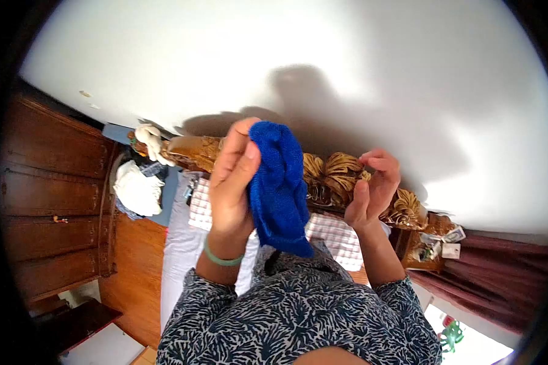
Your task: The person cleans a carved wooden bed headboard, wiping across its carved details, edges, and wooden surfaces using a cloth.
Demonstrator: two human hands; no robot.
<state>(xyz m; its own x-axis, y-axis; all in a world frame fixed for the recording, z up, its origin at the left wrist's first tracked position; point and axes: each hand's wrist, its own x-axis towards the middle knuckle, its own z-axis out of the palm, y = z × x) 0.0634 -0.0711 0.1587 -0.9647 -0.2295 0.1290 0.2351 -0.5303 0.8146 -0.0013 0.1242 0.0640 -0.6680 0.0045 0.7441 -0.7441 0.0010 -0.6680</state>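
Note:
A folded blue cloth [277, 188] hangs in front of my body, its lower corner pointing down to the right. My left hand [234, 179] pinches its upper left edge between thumb and fingers and wears a pale green bangle [223, 260] at the wrist. To the right of the cloth, apart from it, my right hand [376, 185] is raised with its fingers curved and spread from the thumb, holding nothing.
Behind the hands runs a carved, gilded headboard [338, 173] against the white wall. Below it are checked pillows [341, 238] on a bed. A wooden wardrobe [58, 201] and a pile of white clothes [139, 188] are at left; dark red curtains [487, 277] hang at right.

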